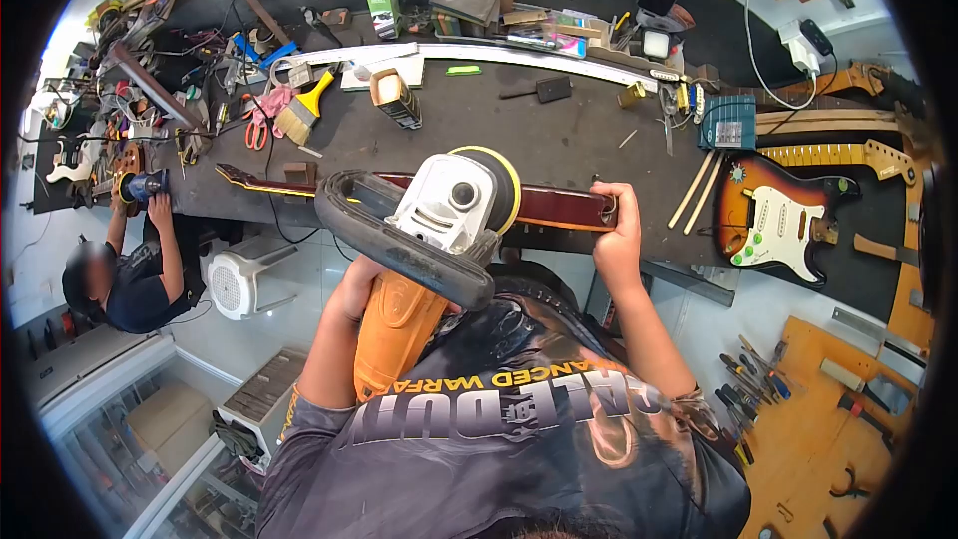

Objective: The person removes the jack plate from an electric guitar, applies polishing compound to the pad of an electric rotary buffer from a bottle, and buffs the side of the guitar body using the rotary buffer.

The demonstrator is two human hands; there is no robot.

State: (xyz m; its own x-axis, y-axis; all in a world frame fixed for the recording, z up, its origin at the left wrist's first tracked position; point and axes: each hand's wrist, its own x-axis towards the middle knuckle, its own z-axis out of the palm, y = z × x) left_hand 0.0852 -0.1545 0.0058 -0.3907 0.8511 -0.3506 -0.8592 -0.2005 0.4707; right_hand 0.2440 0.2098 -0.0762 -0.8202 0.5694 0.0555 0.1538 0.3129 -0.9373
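My left hand [361,284] is closed around the orange body of a polisher [399,324], its fingers partly hidden behind the tool. The polisher has a silver head, a black loop handle and a yellow-edged round pad [501,180]. That pad is against or just over a dark red guitar [564,208] held edge-up along the bench's front edge; I cannot tell whether they touch. Its neck [269,185] runs out to the left, and the polisher covers the middle. My right hand [616,225] grips the guitar's right end, fingers bent over the edge.
A sunburst electric guitar [763,215] lies on the right of the bench [469,110]. A yellow-handled brush [304,110], red scissors [257,133] and an open carton [396,100] are across the bench. At far left another person [130,279] works near a white stool [235,284].
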